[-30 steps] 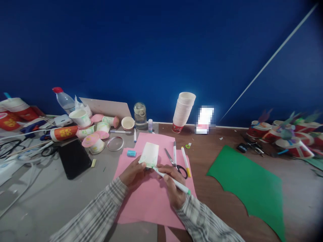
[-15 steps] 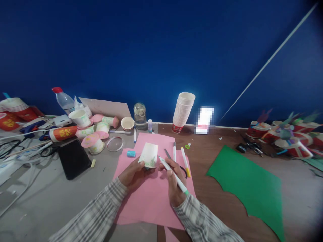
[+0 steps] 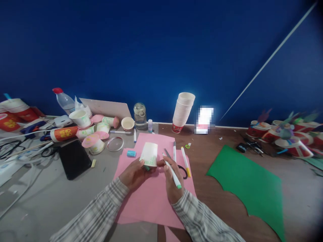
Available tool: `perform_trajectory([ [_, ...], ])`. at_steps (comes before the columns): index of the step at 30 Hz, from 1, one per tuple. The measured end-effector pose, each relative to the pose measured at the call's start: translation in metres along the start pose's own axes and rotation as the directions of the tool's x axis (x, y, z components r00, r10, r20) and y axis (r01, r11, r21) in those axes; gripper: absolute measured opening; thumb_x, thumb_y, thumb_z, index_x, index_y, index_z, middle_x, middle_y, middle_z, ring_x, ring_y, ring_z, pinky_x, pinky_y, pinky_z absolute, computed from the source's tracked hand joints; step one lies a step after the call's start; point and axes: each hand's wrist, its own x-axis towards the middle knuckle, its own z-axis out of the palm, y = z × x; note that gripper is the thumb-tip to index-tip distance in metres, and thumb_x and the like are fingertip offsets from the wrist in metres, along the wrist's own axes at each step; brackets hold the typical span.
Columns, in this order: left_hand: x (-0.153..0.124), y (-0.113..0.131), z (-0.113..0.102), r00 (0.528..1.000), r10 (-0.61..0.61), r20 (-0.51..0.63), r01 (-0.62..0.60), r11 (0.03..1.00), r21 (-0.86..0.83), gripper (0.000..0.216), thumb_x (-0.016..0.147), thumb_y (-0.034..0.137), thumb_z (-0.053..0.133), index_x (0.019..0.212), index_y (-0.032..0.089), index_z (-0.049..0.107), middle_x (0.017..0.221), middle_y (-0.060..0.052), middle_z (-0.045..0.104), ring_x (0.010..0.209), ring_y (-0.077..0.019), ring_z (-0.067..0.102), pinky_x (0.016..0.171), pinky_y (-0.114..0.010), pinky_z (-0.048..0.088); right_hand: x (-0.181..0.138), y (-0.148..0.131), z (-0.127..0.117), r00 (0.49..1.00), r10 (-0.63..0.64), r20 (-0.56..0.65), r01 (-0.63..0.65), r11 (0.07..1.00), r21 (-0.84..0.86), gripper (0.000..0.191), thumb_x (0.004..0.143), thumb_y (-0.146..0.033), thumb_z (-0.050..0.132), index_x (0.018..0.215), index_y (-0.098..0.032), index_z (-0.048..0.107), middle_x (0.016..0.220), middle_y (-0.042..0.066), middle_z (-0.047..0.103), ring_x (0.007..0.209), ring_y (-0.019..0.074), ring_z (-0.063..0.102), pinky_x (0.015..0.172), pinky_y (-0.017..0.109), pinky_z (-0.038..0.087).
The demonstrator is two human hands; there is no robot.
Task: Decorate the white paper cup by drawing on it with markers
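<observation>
Head view: left hand (image 3: 133, 173) grips paper cup (image 3: 149, 154); right hand (image 3: 172, 178) has lifted its clasped marker (image 3: 172, 169) away.

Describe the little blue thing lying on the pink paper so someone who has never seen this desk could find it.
Start at the big pink paper sheet in the middle of the desk. Near its upper left corner, just left of the white paper cup held in the left hand, lies a small light-blue cylindrical cap, the only blue piece on the sheet.

White paper cup (image 3: 149, 154) with green drawing near its rim, lying on its side with base pointing away, held above pink paper, white marker (image 3: 172, 170) with green end (tip hidden), angled just right of the cup
</observation>
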Motion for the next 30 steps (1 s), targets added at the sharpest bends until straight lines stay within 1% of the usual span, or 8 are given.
perform_trajectory([
  [3, 0.000, 0.000, 0.001, 1.000, -0.003, 0.000, 0.003, 1.000, -0.009, 0.043, 0.070, 0.029, 0.056, 0.105, 0.005, 0.054, 0.102, -0.024, 0.064, 0.091, -0.0320, 0.058, 0.077, -0.041, 0.046, -0.001, -0.001, 0.000, 1.000, -0.021, 0.013, 0.021, 1.000, -0.017, 0.025, 0.079, -0.028, 0.048, 0.099, -0.022, 0.062, 0.081, 0.003, 0.070, 0.076, 0.0219, 0.065, 0.069, 0.036, 0.052],
  [8, -0.001, 0.000, 0.008, 0.999, 0.002, 0.035, 0.002, 0.994, -0.110, 0.043, 0.073, 0.034, 0.050, 0.107, 0.008, 0.053, 0.102, -0.021, 0.064, 0.094, -0.0320, 0.057, 0.081, -0.043, 0.045, -0.004, -0.003, 0.000, 0.993, -0.113, 0.044, 0.117, 0.988, -0.103, 0.025, 0.078, -0.024, 0.049, 0.101, -0.024, 0.060, 0.088, 0.004, 0.070, 0.084, 0.0245, 0.064, 0.074, 0.037, 0.051],
  [13, -0.001, 0.001, 0.010, 0.998, -0.026, 0.064, 0.035, 0.989, -0.144, 0.045, 0.072, 0.038, 0.051, 0.106, 0.009, 0.054, 0.099, -0.019, 0.065, 0.091, -0.0294, 0.059, 0.079, -0.038, 0.047, -0.007, -0.008, 0.000, 0.971, -0.180, 0.157, 0.204, 0.967, -0.151, 0.031, 0.077, -0.019, 0.049, 0.107, -0.025, 0.056, 0.095, 0.004, 0.067, 0.088, 0.0241, 0.063, 0.076, 0.036, 0.051],
  [15, -0.001, 0.001, 0.007, 0.999, -0.003, 0.051, 0.009, 0.994, -0.113, 0.042, 0.070, 0.034, 0.056, 0.105, 0.010, 0.054, 0.100, -0.018, 0.065, 0.090, -0.0293, 0.059, 0.080, -0.038, 0.047, -0.008, -0.008, 0.000, 0.964, -0.199, 0.180, 0.227, 0.961, -0.156, 0.034, 0.076, -0.018, 0.050, 0.109, -0.025, 0.055, 0.097, 0.005, 0.067, 0.089, 0.0239, 0.063, 0.078, 0.036, 0.050],
  [18, -0.001, -0.001, 0.001, 0.999, 0.028, 0.043, -0.025, 0.997, -0.071, 0.038, 0.069, 0.020, 0.059, 0.106, 0.012, 0.053, 0.101, -0.017, 0.065, 0.094, -0.0290, 0.058, 0.085, -0.040, 0.045, -0.008, -0.008, 0.001, 0.958, -0.204, 0.200, 0.239, 0.957, -0.167, 0.035, 0.076, -0.017, 0.051, 0.110, -0.025, 0.054, 0.099, 0.006, 0.066, 0.090, 0.0241, 0.063, 0.077, 0.036, 0.050],
  [21, -0.001, -0.001, -0.001, 0.999, 0.022, 0.039, -0.019, 0.997, -0.073, 0.035, 0.069, 0.015, 0.057, 0.104, 0.010, 0.054, 0.099, -0.017, 0.067, 0.093, -0.0290, 0.059, 0.084, -0.040, 0.045, -0.008, -0.009, 0.000, 0.963, -0.200, 0.183, 0.228, 0.962, -0.150, 0.033, 0.078, -0.020, 0.048, 0.110, -0.025, 0.054, 0.098, 0.005, 0.067, 0.090, 0.0247, 0.062, 0.079, 0.037, 0.050],
  [25, -0.001, 0.000, 0.001, 1.000, -0.030, 0.004, 0.030, 0.996, -0.090, 0.039, 0.069, 0.022, 0.057, 0.105, 0.007, 0.054, 0.100, -0.022, 0.066, 0.094, -0.0324, 0.058, 0.081, -0.042, 0.047, -0.007, -0.013, -0.005, 0.969, -0.219, 0.112, 0.229, 0.970, -0.087, 0.030, 0.082, -0.032, 0.041, 0.107, -0.026, 0.056, 0.093, 0.005, 0.067, 0.090, 0.0262, 0.062, 0.081, 0.041, 0.048],
  [30, -0.002, 0.000, -0.001, 0.999, -0.030, -0.031, 0.026, 0.992, -0.126, 0.036, 0.070, 0.026, 0.056, 0.101, 0.008, 0.056, 0.094, -0.019, 0.069, 0.085, -0.0300, 0.061, 0.077, -0.043, 0.049, -0.008, -0.012, -0.010, 0.946, -0.289, 0.148, 0.294, 0.956, -0.008, 0.040, 0.083, -0.044, 0.033, 0.106, -0.026, 0.060, 0.093, 0.006, 0.067, 0.091, 0.0295, 0.061, 0.078, 0.046, 0.048],
])
